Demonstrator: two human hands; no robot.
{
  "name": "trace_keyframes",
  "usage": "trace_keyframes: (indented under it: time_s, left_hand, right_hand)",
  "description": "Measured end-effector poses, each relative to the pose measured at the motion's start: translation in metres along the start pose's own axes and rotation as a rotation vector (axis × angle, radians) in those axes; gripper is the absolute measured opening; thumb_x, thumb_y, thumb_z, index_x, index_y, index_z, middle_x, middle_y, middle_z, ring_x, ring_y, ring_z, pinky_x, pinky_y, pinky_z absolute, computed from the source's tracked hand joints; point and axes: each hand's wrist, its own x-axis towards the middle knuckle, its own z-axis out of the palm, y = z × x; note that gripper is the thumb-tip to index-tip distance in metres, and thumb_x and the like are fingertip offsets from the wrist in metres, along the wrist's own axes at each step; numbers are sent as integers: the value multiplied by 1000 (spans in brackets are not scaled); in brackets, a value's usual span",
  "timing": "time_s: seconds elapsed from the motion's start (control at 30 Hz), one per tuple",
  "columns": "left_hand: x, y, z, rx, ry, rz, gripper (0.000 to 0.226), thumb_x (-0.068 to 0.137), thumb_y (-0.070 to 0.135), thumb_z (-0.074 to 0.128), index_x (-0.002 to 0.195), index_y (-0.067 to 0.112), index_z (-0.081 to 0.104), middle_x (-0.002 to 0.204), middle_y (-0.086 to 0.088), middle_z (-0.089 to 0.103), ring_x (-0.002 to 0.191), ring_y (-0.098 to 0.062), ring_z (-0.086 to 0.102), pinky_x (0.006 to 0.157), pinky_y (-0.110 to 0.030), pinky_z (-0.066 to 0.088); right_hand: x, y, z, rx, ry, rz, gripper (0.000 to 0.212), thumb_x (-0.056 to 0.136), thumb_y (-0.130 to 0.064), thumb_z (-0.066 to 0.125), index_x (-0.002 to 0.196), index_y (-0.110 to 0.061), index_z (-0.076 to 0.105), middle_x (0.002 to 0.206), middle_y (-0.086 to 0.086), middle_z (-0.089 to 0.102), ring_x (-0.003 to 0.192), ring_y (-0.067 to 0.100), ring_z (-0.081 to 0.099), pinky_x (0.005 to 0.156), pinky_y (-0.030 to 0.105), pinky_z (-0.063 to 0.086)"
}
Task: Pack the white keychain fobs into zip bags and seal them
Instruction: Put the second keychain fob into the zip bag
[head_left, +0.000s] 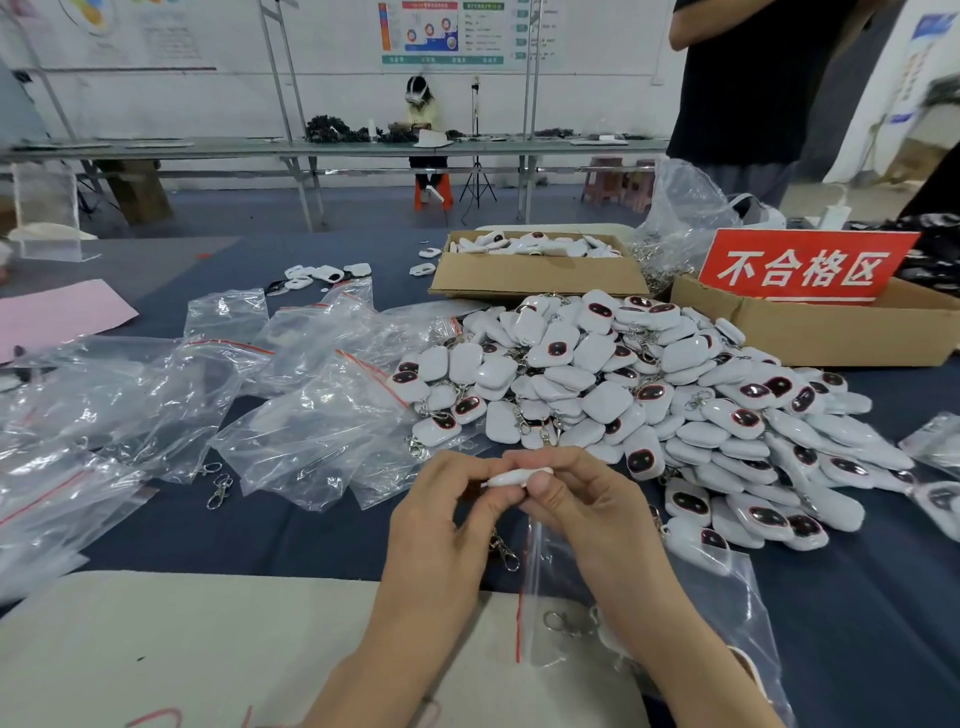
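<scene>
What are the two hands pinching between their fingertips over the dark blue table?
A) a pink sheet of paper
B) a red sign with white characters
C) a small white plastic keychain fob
C: the left hand and the right hand both pinch the small white plastic keychain fob, its metal clasp hanging below.

One view: wide-angle head camera, facing forward and down over the table (270, 538). Left hand (441, 525) and right hand (587, 512) close at lower centre; far workbench (208, 148) near the top.
</scene>
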Motion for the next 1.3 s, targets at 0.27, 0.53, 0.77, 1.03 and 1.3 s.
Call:
trace_keyframes:
  time_s: [0.27, 0.53, 0.77, 1.03, 1.3]
  left_hand:
    - [1, 4, 0, -89, -30, -53, 13, 87, 30, 71, 98, 37, 70, 101, 13, 68, 99, -11, 67, 84, -21, 51]
    - [6, 7, -5, -364, -134, -354, 30, 96, 4, 65, 113, 28, 70, 93, 13, 71, 88, -11, 66, 86, -23, 55]
    - [4, 7, -4, -304, -123, -312, 34, 93, -2, 65, 97, 31, 73, 92, 4, 75, 92, -15, 69, 85, -20, 53]
    - [6, 9, -7, -340, -123, -321, 30, 94, -2, 64, 99, 25, 75, 92, 2, 76, 90, -14, 70, 83, -19, 53]
    - [11, 7, -8, -762, -72, -589, 15, 95, 5, 61, 97, 12, 74, 92, -10, 70, 72, -20, 58, 62, -25, 52]
  right_hand:
    - [0, 0, -4, 44, 8, 38, 18, 83, -23, 69, 99, -22, 78, 118, -4, 74, 114, 13, 67, 90, 20, 54]
    - [-1, -3, -2, 33, -118, 40, 49, 93, 3, 56, 125, -34, 65, 134, -8, 65, 102, -2, 66, 89, 17, 50]
    - [-1, 1, -1, -91, -17, 55, 41, 98, 0, 54, 109, -34, 76, 111, -5, 76, 109, 9, 69, 91, 20, 51]
    - [1, 1, -2, -73, -84, 26, 38, 100, -2, 53, 111, -31, 75, 116, -5, 74, 115, 11, 67, 97, 22, 51]
    - [0, 1, -1, 11, -255, -27, 33, 100, -32, 59, 133, -26, 63, 136, 2, 64, 132, 21, 56, 105, 21, 43]
